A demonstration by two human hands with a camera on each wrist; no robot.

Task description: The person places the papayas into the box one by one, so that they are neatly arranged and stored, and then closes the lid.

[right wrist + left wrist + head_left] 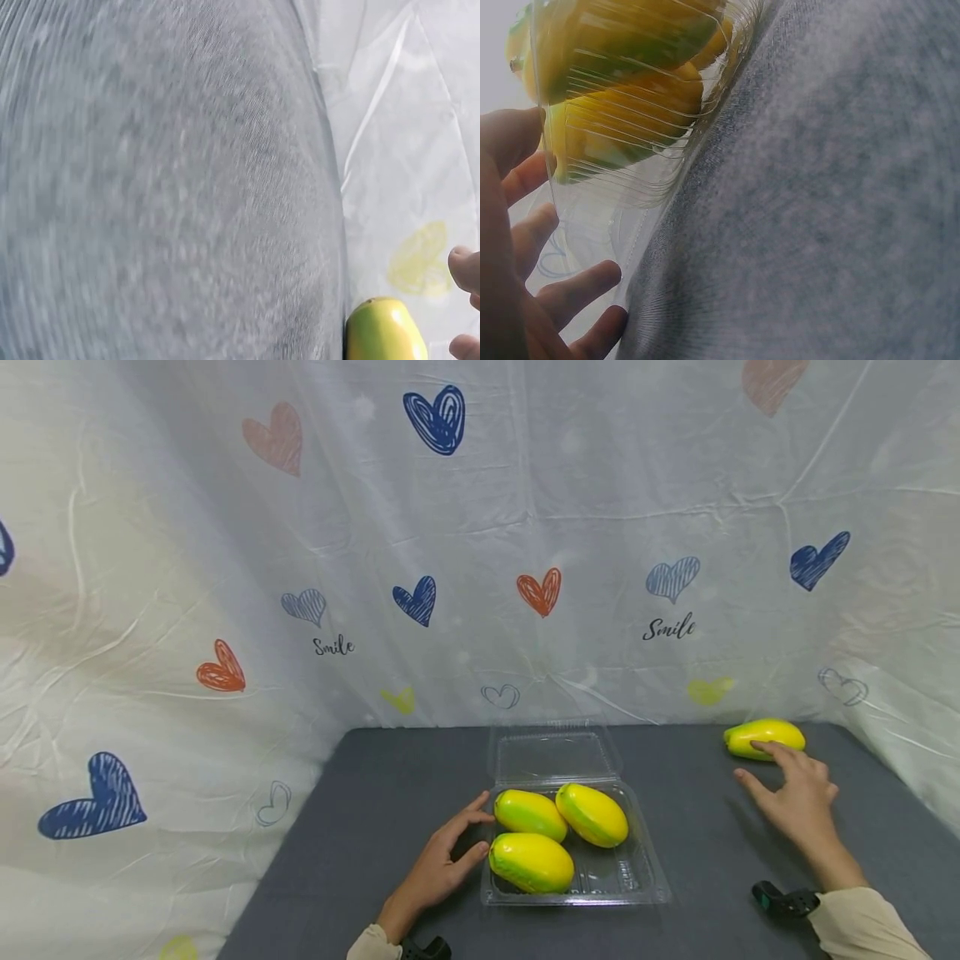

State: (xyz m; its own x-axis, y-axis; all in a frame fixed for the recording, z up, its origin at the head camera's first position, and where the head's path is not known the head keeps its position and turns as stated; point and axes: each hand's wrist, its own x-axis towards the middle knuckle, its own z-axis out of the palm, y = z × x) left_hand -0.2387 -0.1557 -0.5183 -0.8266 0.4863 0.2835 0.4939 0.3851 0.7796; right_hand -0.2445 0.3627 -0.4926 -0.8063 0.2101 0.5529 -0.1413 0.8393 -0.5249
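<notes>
Three yellow-green papayas (531, 862) lie in a clear plastic clamshell box (622, 881), whose lid (551, 755) is folded back toward the curtain. At the box's left side my left hand (442, 860) has its fingers spread, thumb and fingertips right at the rim. In the left wrist view, the fingertips (536, 221) overlap the clear wall (634, 161), with papayas showing behind it. Another papaya (765, 737) rests at the far right of the table. My right hand (798, 793) reaches over its near side, fingers and thumb apart, holding nothing.
A dark grey cloth covers the table (375, 810). White curtain with printed hearts (435, 527) hangs behind the table and along both sides. A black band (783, 900) is worn on the right wrist, and another (426, 948) on the left.
</notes>
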